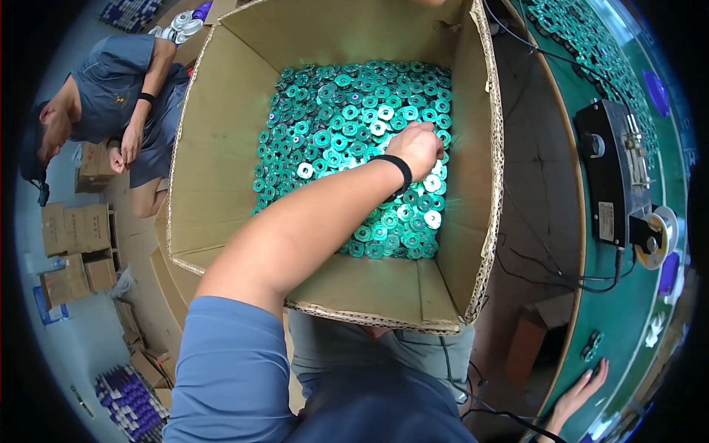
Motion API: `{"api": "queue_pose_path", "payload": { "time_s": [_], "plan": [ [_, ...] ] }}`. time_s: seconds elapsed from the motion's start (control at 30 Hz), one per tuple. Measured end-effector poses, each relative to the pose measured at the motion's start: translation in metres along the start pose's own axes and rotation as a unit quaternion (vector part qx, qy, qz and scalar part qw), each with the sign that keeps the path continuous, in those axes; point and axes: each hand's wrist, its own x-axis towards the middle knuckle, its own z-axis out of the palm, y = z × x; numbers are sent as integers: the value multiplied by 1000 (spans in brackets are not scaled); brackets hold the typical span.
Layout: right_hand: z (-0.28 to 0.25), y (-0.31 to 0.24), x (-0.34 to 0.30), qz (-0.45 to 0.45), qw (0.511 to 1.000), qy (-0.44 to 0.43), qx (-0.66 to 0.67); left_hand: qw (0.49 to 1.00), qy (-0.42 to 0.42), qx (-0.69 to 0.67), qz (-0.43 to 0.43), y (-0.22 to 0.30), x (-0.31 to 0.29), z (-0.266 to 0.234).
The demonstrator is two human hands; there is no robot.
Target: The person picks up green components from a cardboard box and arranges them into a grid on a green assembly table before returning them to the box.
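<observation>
My left hand (415, 150), with a black band at the wrist, is inside an open cardboard box (221, 159). Its fingers are curled down at the surface of a thick layer of small green ring-shaped parts (332, 140). Whatever the fingertips hold is hidden under the hand. Far off to the right, my right hand (580, 395) lies on the green tabletop with its fingers stretched out. Just beyond those fingers sits a short cluster of dark green round parts (591, 345), apart from the hand.
On the green table (602, 310) stand a black device (609, 170) with cables and a white reel (659, 236). More green parts (583, 37) cover the table's far end. A co-worker (118, 103) sits at the left. Cartons (77, 229) and purple-and-white stacks (129, 402) lie beyond.
</observation>
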Motion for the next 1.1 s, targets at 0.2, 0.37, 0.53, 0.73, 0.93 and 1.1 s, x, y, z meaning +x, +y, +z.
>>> {"api": "queue_pose_path", "payload": {
  "time_s": [0.2,0.37,0.53,0.73,0.93,1.1],
  "plan": [
    [-4,0,0,6,1000,1,-7,998,9,7,64,10,-5,-16],
    [-4,-11,1,11,1000,-1,-2,985,-88,45,144,15,-42,-39],
    [-2,-9,1,18,1000,-1,10,972,-96,88,196,11,-79,-61],
    [-1,-10,-1,22,1000,13,9,989,123,-28,74,22,-128,-209],
    [-9,-25,-2,39,999,23,7,935,327,-132,25,50,-231,-275],
    [1,-33,-2,35,998,49,14,960,267,-80,30,80,-288,-233]
  ]
}}
